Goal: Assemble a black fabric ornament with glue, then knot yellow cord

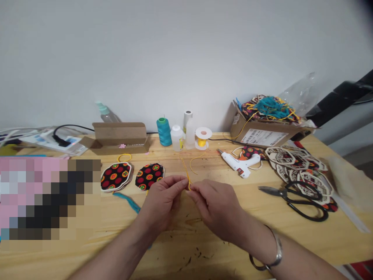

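Note:
My left hand point(163, 200) and my right hand point(214, 204) meet over the middle of the wooden table point(186, 241), both pinched on a thin yellow cord point(186, 173). The cord runs back toward a small spool of yellow cord point(203, 138). Two stacks of black floral fabric-covered pieces point(116, 176) point(149, 175) lie just left of my left hand. A teal tassel point(128, 201) lies near my left wrist. My right wrist wears a silver bangle point(275, 252).
A white glue gun point(240, 162), black scissors point(297, 198) and cut-out wooden pieces point(297, 167) lie at right. A cardboard box of tassels point(266, 124) stands back right. A teal thread cone point(163, 131), white bottles point(182, 136) and an open box point(116, 138) line the wall.

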A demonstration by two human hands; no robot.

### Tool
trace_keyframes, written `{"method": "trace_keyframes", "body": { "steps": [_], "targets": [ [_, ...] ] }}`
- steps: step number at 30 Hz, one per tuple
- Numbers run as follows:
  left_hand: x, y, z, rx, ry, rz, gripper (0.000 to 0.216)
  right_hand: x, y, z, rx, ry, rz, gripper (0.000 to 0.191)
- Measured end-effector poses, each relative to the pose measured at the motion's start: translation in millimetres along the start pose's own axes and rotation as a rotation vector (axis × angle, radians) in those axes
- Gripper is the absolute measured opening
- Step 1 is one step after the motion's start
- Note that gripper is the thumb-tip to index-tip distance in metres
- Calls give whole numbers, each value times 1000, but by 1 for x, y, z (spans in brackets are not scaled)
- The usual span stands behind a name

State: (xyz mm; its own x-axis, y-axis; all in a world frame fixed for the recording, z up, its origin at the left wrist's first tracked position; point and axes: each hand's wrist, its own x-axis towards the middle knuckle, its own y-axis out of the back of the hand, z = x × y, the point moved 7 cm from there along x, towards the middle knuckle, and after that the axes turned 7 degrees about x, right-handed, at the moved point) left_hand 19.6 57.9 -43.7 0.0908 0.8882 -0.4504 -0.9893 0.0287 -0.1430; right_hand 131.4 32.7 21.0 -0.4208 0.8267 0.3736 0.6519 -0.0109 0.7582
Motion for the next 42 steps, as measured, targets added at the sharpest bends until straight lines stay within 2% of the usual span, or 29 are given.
{"method": "trace_keyframes", "body": {
  "steps": [6, 10, 13, 16, 19, 21, 23, 25, 27, 30, 34, 42],
  "targets": [
    [3, -4, -6, -115, 40, -78, 18, -9, -19, -23, -303, 364, -86, 19],
    [3, -2, -6, -140, 35, -69, 18, -9, -24, -25, -370, 440, -154, 22],
    [2, -3, -6, -164, 54, -61, 18, -8, -21, -25, -299, 445, -187, 23],
    [1, -5, -3, -173, 53, -66, 16, -2, -8, -18, -54, 310, -136, 22],
    [-1, -7, -3, -140, 62, -63, 17, 7, 9, 10, 215, -27, 79, 19],
    [-2, -8, -3, -107, 66, -63, 17, 9, 9, 32, 409, -254, 172, 15],
    [-3, -9, -3, -78, 59, -68, 16, 9, -3, 47, 645, -423, 143, 13],
    [-4, -10, -3, -42, 43, -71, 16, 9, -17, 52, 865, -520, 67, 15],
    [-5, -12, -3, 4, 30, -90, 16, 8, -25, 52, 1005, -568, 20, 16],
    [-5, -15, -4, 61, 22, -140, 17, 6, -31, 50, 1067, -620, -25, 16],
    [-4, -14, -6, 64, 4, -139, 17, 3, -32, 51, 1038, -661, -51, 13],
    [-4, -13, -5, 45, 5, -137, 15, 6, -23, 54, 886, -596, -22, 11]
  ]
}}
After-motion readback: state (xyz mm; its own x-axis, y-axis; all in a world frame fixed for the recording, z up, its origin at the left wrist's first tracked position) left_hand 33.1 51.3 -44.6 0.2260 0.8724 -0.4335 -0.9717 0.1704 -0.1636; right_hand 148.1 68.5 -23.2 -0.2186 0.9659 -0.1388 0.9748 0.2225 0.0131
